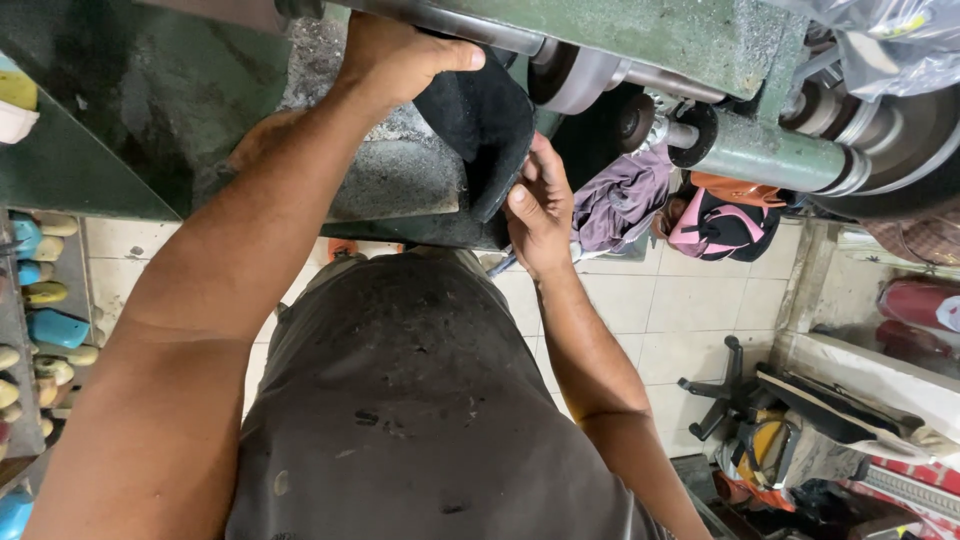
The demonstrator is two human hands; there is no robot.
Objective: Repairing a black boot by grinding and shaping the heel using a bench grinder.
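Above both hands, largest to smallest:

Machine: green-painted metal body (700,40) with a horizontal shaft, pulleys and a small dark wheel (633,122), directly above and beyond the fingers of both hands; dusty grey ledge just left of the right-hand fingers.
Apron: dark, stained grey cloth (400,400) on the person's front, below both hands.
Floor: pale tiles (690,310), far below the right hand.
Black shoe piece: dark, suede-like, curved upper (485,130), held up against the machine between the two hands; top edge under the left thumb, lower edge touching the right fingertips.
Left hand: (395,60) fingers curled over the top of the black shoe piece, thumb pressed along its upper edge, gripping it.
Right hand: (540,205) fingers pinched closed on the lower right edge of the black shoe piece, thumb on its near face.
Cloth bundle: purple-grey fabric (620,205) just right of the right hand, on the floor level behind it.
Bag: pink and black (725,225), right of the cloth bundle.
Shoe lasts: blue, yellow and cream forms (45,320) on a rack, well left of the left forearm.
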